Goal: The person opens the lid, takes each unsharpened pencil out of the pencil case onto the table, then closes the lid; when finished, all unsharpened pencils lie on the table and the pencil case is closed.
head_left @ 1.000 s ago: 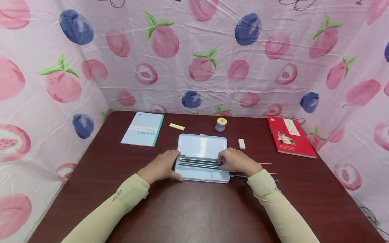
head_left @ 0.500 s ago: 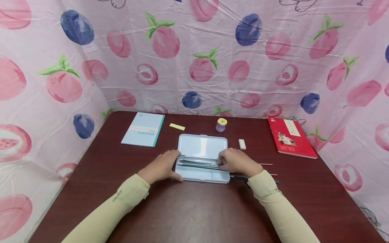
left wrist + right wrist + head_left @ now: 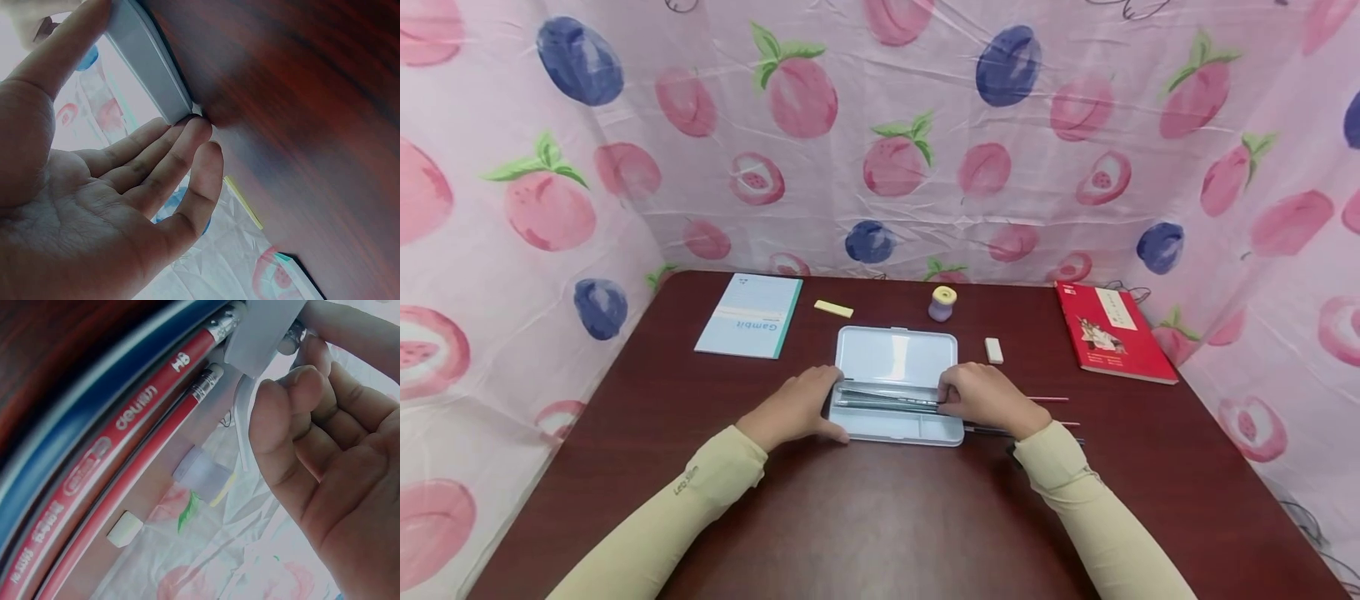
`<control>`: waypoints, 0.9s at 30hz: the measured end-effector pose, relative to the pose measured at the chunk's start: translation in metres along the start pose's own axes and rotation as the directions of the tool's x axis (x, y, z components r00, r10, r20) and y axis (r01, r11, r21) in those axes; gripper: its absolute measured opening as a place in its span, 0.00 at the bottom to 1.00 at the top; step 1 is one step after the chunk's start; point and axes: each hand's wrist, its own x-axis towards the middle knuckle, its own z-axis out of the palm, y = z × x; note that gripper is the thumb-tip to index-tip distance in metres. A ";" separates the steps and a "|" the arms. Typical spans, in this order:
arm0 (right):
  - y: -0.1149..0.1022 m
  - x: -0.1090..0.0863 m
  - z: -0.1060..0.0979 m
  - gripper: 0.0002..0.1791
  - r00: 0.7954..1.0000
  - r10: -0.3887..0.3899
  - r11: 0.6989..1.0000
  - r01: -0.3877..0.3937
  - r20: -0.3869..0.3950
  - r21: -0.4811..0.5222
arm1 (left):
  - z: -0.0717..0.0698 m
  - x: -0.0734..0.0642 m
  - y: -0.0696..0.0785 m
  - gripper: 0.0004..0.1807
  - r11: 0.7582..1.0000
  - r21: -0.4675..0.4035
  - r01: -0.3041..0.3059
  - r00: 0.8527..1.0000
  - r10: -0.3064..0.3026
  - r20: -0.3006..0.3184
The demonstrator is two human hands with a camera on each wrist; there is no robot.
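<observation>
A white pencil case (image 3: 897, 357) lies with its lid folded back in the middle of the table. My left hand (image 3: 797, 407) grips its left end, thumb at the near edge and fingers at the back; in the left wrist view they span the end of the case (image 3: 150, 59). Several dark pencils (image 3: 880, 402) lie lengthwise in the case's rear part. My right hand (image 3: 988, 398) reaches over the right end with curled fingers and pinches these pencils. In the right wrist view a silvery pencil end (image 3: 291, 341) shows by the fingers, beside the case wall (image 3: 262, 337).
Red pencils (image 3: 134, 419) and a dark pen-like stick (image 3: 985, 431) lie right of the case, partly under the right forearm. Behind are a white eraser (image 3: 993, 350), a purple jar with yellow top (image 3: 942, 303), a yellow strip (image 3: 833, 308), a notebook (image 3: 749, 315) and a red book (image 3: 1116, 332).
The pencils in the case have gone from spread side by side to bunched and slightly crossed. Both hands keep their places; the head view has shifted slightly.
</observation>
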 end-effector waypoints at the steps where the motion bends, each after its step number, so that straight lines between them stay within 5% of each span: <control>1: 0.000 0.000 0.000 0.06 1.000 -0.005 1.000 0.005 -0.007 -0.007 | -0.001 0.000 0.000 0.53 1.000 0.002 0.000 1.000 0.000 -0.001; 15: 0.008 -0.012 -0.009 0.07 0.989 -0.063 0.994 0.051 -0.131 -0.100 | 0.000 0.002 0.000 0.53 1.000 -0.003 0.011 1.000 -0.011 0.000; 27: 0.051 -0.039 -0.025 0.10 0.985 0.051 0.996 -0.062 -0.167 -0.062 | 0.001 0.001 -0.002 0.51 1.000 -0.005 -0.010 1.000 0.010 -0.012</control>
